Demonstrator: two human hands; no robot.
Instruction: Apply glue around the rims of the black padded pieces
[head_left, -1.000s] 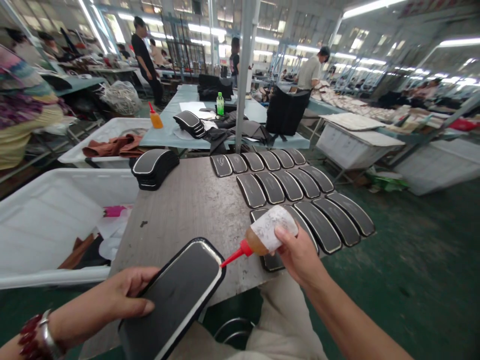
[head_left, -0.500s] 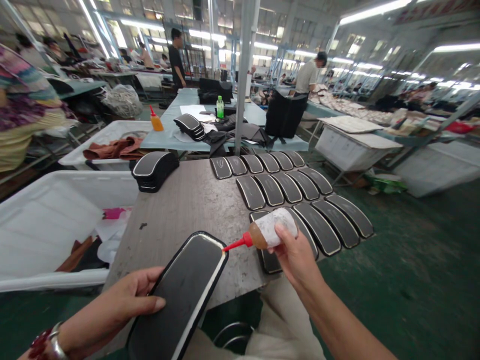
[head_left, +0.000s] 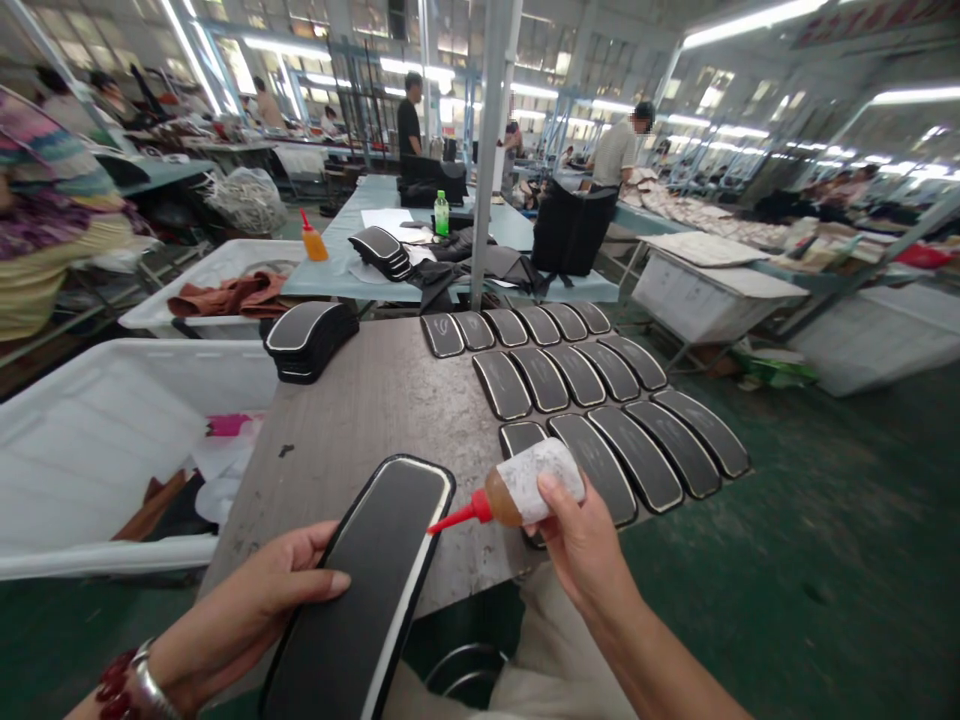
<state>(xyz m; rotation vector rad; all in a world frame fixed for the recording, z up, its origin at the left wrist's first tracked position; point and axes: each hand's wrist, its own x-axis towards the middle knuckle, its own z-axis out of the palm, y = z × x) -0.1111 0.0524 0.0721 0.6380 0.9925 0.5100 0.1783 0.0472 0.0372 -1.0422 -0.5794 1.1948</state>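
At the lower left of the frame the left hand is wrapped over the near edge of a long black panel, thumb laid flat on its face, fingers tucked under out of sight. The panel juts off the front lip of the worktop toward the lap, so that hand is carrying its weight. It looks light and fairly stiff, holding its slight curve without sagging; the pale rim looks the part to keep fingers off, so a pinch at the long edge, as here, seems the sound hold. Just right of it, at lower centre, the right hand is closed around a small squeeze bottle of amber liquid, its red nozzle touching the panel's right rim. The bottle looks soft-walled and likely slick. Further right lie rows of finished panels, overlapping like shingles.
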